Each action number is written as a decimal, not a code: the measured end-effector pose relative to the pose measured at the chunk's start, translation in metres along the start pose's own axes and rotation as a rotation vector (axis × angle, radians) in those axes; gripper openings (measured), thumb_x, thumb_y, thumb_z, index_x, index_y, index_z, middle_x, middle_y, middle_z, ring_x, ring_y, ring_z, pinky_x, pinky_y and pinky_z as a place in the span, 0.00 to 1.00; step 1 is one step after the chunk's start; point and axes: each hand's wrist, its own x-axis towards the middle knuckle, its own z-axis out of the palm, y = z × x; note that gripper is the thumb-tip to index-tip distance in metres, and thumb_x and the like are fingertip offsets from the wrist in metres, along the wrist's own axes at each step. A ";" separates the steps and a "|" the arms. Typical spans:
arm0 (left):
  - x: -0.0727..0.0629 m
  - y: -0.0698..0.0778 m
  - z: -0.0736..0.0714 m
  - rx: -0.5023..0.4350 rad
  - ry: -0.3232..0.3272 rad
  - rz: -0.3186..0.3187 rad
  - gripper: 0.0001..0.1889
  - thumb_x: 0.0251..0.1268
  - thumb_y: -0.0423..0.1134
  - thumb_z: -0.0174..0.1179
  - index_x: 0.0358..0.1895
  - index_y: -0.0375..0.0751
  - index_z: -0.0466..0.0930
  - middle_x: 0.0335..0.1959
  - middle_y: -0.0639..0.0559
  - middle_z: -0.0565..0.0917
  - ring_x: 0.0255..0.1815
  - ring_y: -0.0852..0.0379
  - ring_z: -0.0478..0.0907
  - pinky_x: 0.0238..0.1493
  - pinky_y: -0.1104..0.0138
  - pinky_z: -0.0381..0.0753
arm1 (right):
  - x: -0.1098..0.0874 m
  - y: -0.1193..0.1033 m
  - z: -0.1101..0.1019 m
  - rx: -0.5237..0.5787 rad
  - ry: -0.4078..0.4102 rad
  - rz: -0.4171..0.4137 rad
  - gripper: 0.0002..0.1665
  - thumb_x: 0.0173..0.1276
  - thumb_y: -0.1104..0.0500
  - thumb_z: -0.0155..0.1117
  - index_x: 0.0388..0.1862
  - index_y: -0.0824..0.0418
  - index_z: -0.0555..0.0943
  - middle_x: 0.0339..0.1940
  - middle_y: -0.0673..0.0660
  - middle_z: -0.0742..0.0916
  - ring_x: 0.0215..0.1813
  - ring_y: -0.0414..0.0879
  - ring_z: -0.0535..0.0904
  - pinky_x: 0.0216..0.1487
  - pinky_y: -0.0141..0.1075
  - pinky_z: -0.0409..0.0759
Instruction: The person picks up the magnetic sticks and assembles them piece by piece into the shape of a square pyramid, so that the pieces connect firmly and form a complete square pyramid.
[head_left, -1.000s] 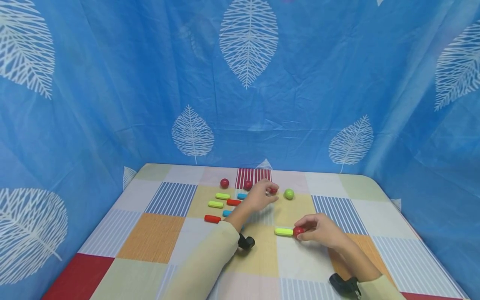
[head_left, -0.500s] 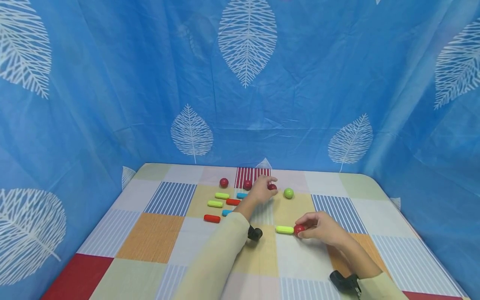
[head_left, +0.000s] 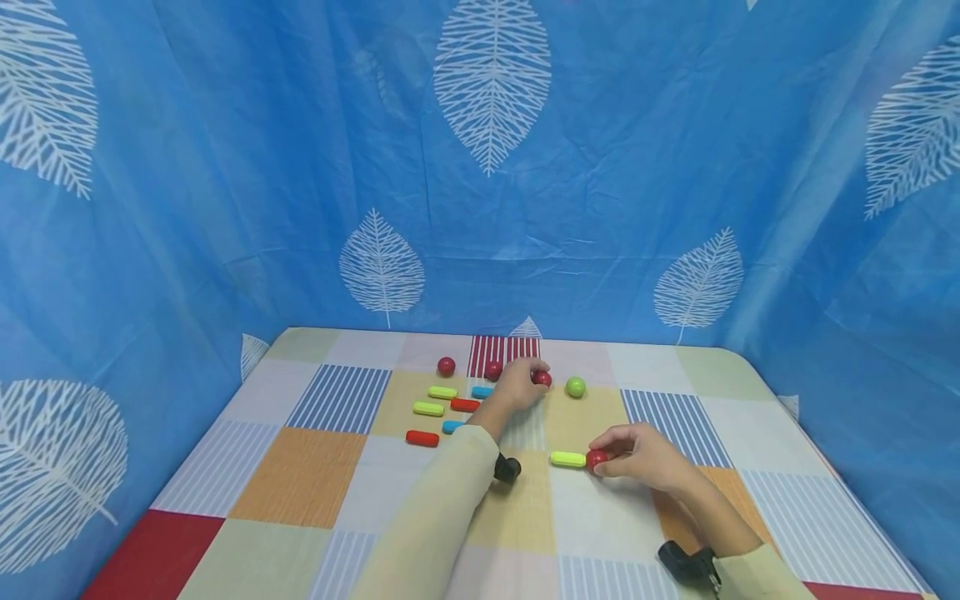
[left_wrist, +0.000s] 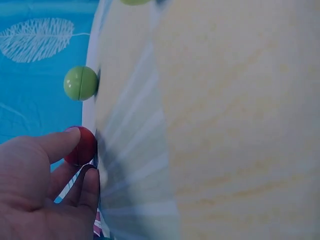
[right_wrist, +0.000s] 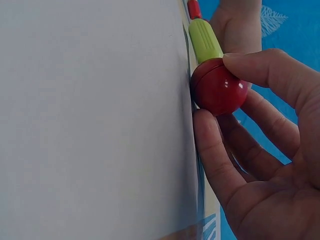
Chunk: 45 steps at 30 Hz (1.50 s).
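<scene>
My left hand is at the back of the table, its thumb and fingers pinching a red ball. The left wrist view shows the thumb on top of this red ball and fingers curled beneath. Nearer the front, my right hand pinches another red ball between thumb and fingers. A yellow-green rod extends leftward from that ball, end against it; in the right wrist view the ridged rod meets the red ball. Just right of my left hand sits a green ball.
Left of my left hand lie two red balls and several short rods: yellow-green, red and blue. My left forearm partly hides some. A patchwork cloth covers the table; a blue leaf-print curtain surrounds it.
My left hand reached slightly forward and right, its fingers spread at the ball, then closed on it. My right hand, with the red ball and rod, stays nearly in place.
</scene>
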 end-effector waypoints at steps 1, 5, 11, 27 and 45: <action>0.000 0.000 0.000 0.008 -0.001 0.001 0.18 0.70 0.34 0.65 0.61 0.43 0.82 0.59 0.47 0.84 0.61 0.51 0.80 0.64 0.59 0.81 | 0.000 0.000 0.000 0.000 0.001 0.001 0.20 0.57 0.60 0.80 0.48 0.63 0.87 0.46 0.60 0.90 0.46 0.50 0.84 0.43 0.30 0.84; -0.002 0.000 -0.002 0.026 -0.002 0.005 0.17 0.68 0.33 0.67 0.58 0.43 0.83 0.57 0.47 0.85 0.59 0.51 0.80 0.64 0.59 0.80 | -0.001 -0.001 0.000 0.010 0.000 0.004 0.20 0.58 0.60 0.79 0.49 0.63 0.88 0.46 0.59 0.90 0.46 0.49 0.84 0.43 0.30 0.84; -0.006 0.000 -0.006 0.026 -0.005 0.025 0.17 0.64 0.34 0.70 0.56 0.43 0.84 0.53 0.48 0.86 0.54 0.54 0.81 0.60 0.62 0.81 | -0.002 -0.001 0.000 0.005 0.008 0.009 0.20 0.58 0.60 0.79 0.49 0.63 0.88 0.46 0.59 0.91 0.46 0.49 0.84 0.43 0.30 0.84; -0.028 -0.002 -0.014 -0.031 -0.151 0.061 0.17 0.60 0.34 0.74 0.54 0.45 0.87 0.51 0.53 0.87 0.48 0.58 0.80 0.49 0.68 0.83 | -0.002 0.003 -0.003 0.017 0.010 -0.003 0.20 0.58 0.60 0.79 0.49 0.65 0.88 0.45 0.61 0.91 0.45 0.48 0.85 0.42 0.30 0.84; -0.065 -0.011 -0.026 -0.022 -0.218 0.044 0.13 0.56 0.35 0.77 0.44 0.49 0.89 0.39 0.59 0.87 0.42 0.62 0.81 0.46 0.67 0.83 | -0.003 0.000 -0.002 -0.017 0.024 0.020 0.21 0.58 0.59 0.79 0.50 0.65 0.87 0.45 0.59 0.91 0.46 0.49 0.84 0.43 0.29 0.84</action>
